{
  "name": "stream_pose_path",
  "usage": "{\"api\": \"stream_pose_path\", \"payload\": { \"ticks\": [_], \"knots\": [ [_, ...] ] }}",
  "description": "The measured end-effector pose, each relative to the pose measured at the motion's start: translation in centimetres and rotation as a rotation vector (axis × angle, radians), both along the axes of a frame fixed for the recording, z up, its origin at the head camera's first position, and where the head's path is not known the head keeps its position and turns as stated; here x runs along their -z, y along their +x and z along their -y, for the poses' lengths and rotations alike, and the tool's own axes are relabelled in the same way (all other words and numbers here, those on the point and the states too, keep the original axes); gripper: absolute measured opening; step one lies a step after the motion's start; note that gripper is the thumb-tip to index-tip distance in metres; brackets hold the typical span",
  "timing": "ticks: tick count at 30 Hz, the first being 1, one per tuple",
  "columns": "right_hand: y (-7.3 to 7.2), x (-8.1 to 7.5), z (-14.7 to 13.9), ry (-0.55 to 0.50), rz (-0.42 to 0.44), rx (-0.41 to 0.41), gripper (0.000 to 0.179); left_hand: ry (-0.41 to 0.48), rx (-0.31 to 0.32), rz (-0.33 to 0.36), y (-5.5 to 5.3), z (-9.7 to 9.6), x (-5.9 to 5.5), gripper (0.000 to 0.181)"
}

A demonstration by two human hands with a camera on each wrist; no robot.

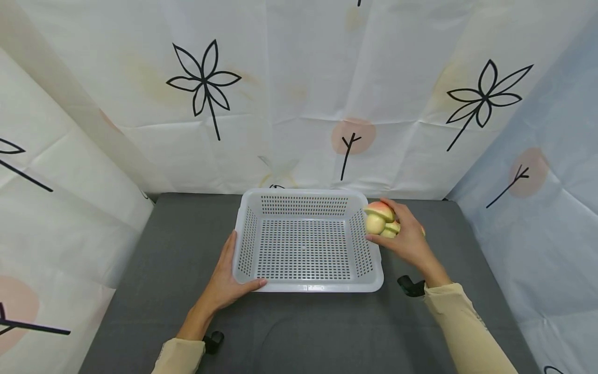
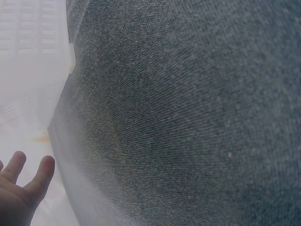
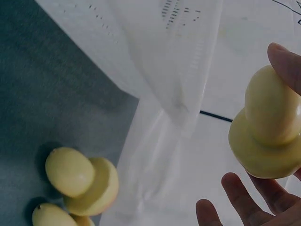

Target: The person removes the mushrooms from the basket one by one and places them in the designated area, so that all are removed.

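A toy mushroom with a pale yellow stem and reddish cap is held by my right hand, between thumb and fingers, at the right rim of a white plastic basket. The right wrist view shows the held mushroom up close. Behind that hand more mushrooms lie on the table, partly hidden; two of these mushrooms appear in the right wrist view. My left hand rests at the basket's front left corner, its thumb on the front rim and its straight fingers along the left side. The basket's perforated floor is bare.
Dark grey cloth covers the table. White fabric walls with plant drawings stand behind it and on both sides. Black straps sit at both wrists.
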State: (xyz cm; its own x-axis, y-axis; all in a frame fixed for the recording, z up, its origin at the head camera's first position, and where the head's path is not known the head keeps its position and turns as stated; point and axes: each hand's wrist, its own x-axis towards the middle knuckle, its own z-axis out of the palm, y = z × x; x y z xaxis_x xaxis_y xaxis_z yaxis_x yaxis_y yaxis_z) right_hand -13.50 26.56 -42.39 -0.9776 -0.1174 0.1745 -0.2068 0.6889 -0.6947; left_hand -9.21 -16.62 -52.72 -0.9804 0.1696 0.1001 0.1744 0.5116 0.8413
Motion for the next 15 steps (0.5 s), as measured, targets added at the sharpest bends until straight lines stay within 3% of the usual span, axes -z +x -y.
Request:
{"api": "stream_pose_path", "payload": {
  "ticks": [15],
  "knots": [
    [0.9,0.1,-4.9,0.070,0.007,0.091,0.095,0.011,0.006,0.009,0.0,0.0,0.0,0.137]
  ]
}}
